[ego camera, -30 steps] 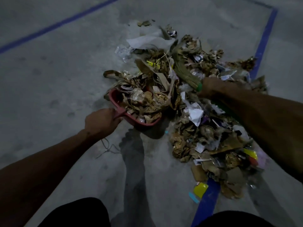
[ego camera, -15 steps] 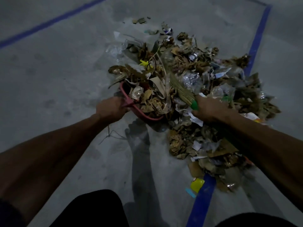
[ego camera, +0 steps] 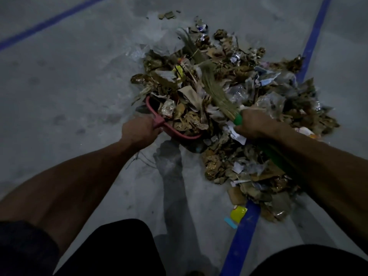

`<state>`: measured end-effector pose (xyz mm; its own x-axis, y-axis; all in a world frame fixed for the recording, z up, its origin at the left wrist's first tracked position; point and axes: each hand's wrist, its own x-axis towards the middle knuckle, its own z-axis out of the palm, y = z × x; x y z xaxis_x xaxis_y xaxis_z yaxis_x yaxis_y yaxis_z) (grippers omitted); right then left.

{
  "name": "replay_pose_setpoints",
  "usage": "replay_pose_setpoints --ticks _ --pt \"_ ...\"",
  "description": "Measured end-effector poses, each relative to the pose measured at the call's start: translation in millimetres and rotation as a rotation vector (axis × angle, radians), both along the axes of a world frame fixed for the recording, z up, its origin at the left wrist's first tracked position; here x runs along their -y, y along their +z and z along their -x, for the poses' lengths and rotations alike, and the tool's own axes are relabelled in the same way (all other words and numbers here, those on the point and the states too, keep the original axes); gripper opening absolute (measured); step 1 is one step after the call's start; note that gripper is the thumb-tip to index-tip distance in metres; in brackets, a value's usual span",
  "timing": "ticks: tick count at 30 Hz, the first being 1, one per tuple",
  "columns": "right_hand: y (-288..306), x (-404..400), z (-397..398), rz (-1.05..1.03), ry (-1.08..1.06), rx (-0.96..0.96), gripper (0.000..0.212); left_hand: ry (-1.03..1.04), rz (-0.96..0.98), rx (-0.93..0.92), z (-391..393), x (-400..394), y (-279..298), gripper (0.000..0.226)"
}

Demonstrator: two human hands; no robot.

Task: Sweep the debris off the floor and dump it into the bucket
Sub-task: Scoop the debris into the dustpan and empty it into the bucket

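Debris (ego camera: pixel 235 90) lying heaped on the floor (ego camera: pixel 69 86), partly filling the dustpan (ego camera: pixel 179 124); looking light, loose, probably crackly. Left hand (ego camera: pixel 139 132) gripping the dustpan's handle, right hand (ego camera: pixel 253 124) clamping the broom (ego camera: pixel 217 90) near its bristles. Keeping the dustpan level, no bucket showing.

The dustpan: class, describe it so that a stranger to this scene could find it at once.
Start at the big debris pile on the grey floor and go to its left edge. There the left hand grips the handle of a dustpan, already heaped with scraps. Its curved pink-red plastic rim sets it apart from the brown leaves and pale paper around it.
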<state>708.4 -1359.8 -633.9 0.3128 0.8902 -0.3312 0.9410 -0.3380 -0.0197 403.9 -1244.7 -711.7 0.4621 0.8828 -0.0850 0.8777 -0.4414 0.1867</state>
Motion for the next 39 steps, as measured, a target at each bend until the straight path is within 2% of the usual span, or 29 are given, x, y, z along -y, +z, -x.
replay_pose_setpoints --ticks 8,13,17,21,24,33,39 --pt "-11 28 15 -0.082 0.042 -0.062 0.026 0.018 -0.025 0.007 2 8 -5 0.045" --pt "-3 41 18 -0.091 0.006 -0.063 0.040 0.059 -0.048 0.041 6 21 0 0.051" --pt "25 59 26 -0.064 -0.043 -0.077 0.046 0.076 -0.008 0.097 13 40 34 0.049" --pt "89 83 40 -0.130 -0.085 -0.134 0.050 0.092 0.061 0.077 18 61 100 0.045" --pt "150 102 45 -0.085 -0.110 -0.153 0.050 0.088 0.091 0.079 20 75 162 0.039" --pt "375 162 60 -0.077 -0.227 -0.255 0.047 0.061 0.147 0.123 25 130 390 0.035" --pt "502 213 86 -0.052 -0.271 -0.209 0.052 0.066 0.166 0.132 43 175 513 0.035"
